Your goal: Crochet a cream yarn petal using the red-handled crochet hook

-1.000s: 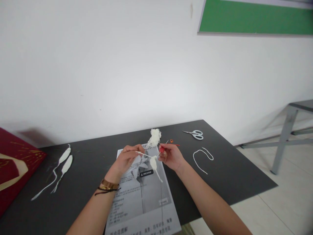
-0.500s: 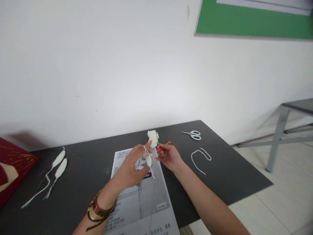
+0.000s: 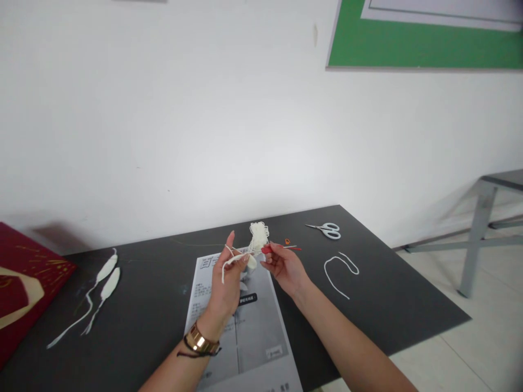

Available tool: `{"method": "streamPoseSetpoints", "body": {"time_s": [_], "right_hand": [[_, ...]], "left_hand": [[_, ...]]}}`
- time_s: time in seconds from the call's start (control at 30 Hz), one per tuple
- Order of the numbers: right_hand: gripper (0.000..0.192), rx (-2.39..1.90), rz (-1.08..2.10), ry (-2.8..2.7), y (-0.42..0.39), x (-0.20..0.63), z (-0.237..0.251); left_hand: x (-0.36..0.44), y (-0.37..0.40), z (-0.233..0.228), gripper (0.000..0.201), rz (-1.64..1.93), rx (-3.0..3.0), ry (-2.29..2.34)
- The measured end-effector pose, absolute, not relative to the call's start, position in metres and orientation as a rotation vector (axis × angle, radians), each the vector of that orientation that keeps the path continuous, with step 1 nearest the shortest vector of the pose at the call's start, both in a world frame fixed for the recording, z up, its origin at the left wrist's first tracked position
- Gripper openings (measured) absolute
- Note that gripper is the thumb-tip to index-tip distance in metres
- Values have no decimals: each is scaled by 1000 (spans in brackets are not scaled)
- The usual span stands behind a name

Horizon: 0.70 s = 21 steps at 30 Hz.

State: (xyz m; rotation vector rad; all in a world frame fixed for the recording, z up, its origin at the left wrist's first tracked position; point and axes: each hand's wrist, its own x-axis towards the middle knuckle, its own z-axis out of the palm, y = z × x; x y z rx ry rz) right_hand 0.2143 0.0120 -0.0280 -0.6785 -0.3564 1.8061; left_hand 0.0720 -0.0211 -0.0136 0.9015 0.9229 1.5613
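My left hand (image 3: 226, 286) pinches a small white crocheted piece (image 3: 251, 264), with white yarn (image 3: 229, 261) running over its fingers and a loose tail hanging on the left. The index finger points up. In my right hand (image 3: 288, 268) is a red-handled crochet hook (image 3: 267, 249), held between thumb and fingers, its tip close to the crocheted piece. Whether the tip is inside a stitch is too small to tell. Just beyond both hands lies a white yarn skein (image 3: 259, 234). A printed sheet (image 3: 261, 332) is spread beneath them.
Grey-handled scissors (image 3: 330, 231), an orange stitch marker (image 3: 287, 241) and a loose piece of white yarn (image 3: 329, 276) lie on the right. Two white crocheted pieces with tails (image 3: 109, 283) rest at left, beside a red box or bag (image 3: 24, 294). A white wall backs the dark table (image 3: 392, 305).
My left hand has turned, its index finger now raised and the crocheted piece swung around, with the yarn tail to the left. The right hand stays close by with the hook. The view has shifted slightly.
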Motion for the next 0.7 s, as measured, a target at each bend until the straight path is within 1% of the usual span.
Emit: {"method": "streamPoseSetpoints", "body": {"time_s": [0.1,0.17,0.23,0.3,0.37,0.4,0.43,0.47,0.5,0.6,0.63,0.7], "right_hand": [[7,-624,1802,-333,6,206,-30],[8,-595,1812,-320,2,200,-33],[12,-576,1815,-308,0,197,-34],[15,-565,1811,-295,-1,195,-34],[18,-564,1810,-292,-2,196,-33],[18,-568,1808,-306,-2,197,-32],[18,-575,1802,-333,-2,198,-30],[18,-584,1787,-372,-1,199,-29],[18,-596,1766,-417,-1,201,-28],[19,-649,1695,-546,0,204,-24],[19,-666,1682,-573,0,204,-24],[19,-694,1663,-607,1,205,-23]], "left_hand": [[76,-23,-12,71,1659,881,960],[75,-22,-13,69,1732,905,1025],[74,-21,-16,62,1782,959,1084],[72,-19,-21,43,1810,1078,1131],[70,-18,-26,19,1808,1195,1164],[69,-17,-27,11,1795,1236,1172],[68,-17,-28,9,1781,1257,1174],[67,-16,-29,11,1763,1265,1173],[66,-16,-29,18,1738,1266,1174],[64,-15,-24,56,1632,1186,1112],[63,-15,-22,64,1598,1142,1073],[63,-15,-20,71,1555,1070,996]]}}
